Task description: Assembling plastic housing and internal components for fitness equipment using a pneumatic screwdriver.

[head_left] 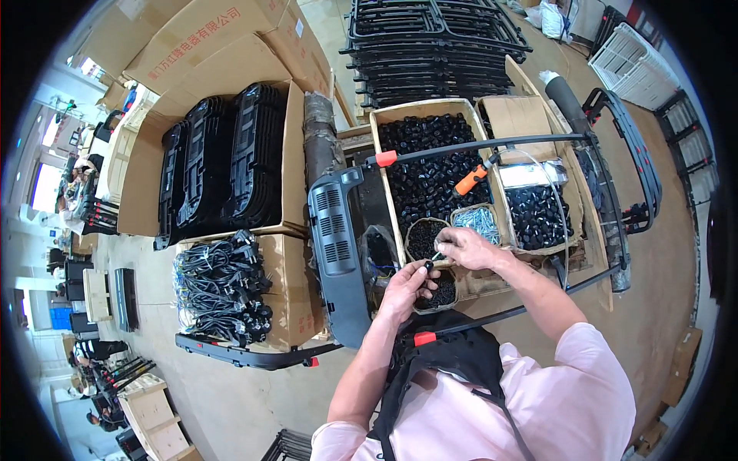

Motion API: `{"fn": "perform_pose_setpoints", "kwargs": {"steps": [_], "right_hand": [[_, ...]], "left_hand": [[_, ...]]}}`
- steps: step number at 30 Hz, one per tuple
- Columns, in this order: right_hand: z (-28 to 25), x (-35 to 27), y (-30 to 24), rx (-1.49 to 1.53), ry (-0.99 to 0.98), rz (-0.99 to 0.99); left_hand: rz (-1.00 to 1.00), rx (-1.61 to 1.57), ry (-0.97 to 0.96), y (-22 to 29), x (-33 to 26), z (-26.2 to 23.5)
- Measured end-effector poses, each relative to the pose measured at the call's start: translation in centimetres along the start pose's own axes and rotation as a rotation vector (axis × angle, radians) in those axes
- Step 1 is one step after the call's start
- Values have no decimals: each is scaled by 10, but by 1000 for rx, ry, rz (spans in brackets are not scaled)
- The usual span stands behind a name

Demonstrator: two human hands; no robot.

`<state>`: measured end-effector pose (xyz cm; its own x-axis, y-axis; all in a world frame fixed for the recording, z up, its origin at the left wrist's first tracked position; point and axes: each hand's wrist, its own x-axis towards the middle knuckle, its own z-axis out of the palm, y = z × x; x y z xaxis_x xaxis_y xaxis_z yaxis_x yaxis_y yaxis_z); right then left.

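The left hand [403,286] is closed in a pinch on a small black cap [428,266], held at the fingertips just above a little tub of black parts [440,292]. The right hand [463,247] sits at 1 o'clock from the left, nearly touching it, fingers curled around a small metal piece [438,256]; what kind of piece it is cannot be told at this size. The cap lies between the two hands, with the left hand holding it and the right hand's fingertips just beside it. The cap's long axis is too small to judge.

Directly beyond the hands, at 12 o'clock, stand a round tub of black parts [425,237] and a tub of pale screws [478,221]. Behind these, a long wooden crate of black caps [430,165] extends away. An orange-handled screwdriver [470,179] lies at 1 o'clock on the crate's edge. A dark plastic panel with vents [336,246] lies at 10 o'clock, joined to a thin black frame [492,143] that rings the work area.

Farther left, a cardboard box carries bundled black cables [221,290]. Stacked black frames [434,42] stand at the far end of the workshop floor [231,399].
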<state>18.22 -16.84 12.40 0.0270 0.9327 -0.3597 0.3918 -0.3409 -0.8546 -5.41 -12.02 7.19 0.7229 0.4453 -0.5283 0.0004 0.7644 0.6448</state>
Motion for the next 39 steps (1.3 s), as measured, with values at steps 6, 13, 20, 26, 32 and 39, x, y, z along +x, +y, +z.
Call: {"fn": "perform_pose_setpoints", "kwargs": {"steps": [6,13,20,26,32,39], "right_hand": [[10,2,-22,-113,-87,-53],[29,7,-27,3,-238,56],[50,19,-25,86,-215,18],[54,20,-16,653,-166,95],[72,23,-24,832,-268,80],[114,27,-71,-201,-161,-325]], "left_hand": [[7,-17,10,1,-12,-10],[15,30,-26,4,-26,-20],[-38,-9,-41,2,-36,-37],[-36,-173,-22,5,-49,-49],[-20,-299,116,5,-65,-60],[35,-367,154,-6,-80,-79]]}}
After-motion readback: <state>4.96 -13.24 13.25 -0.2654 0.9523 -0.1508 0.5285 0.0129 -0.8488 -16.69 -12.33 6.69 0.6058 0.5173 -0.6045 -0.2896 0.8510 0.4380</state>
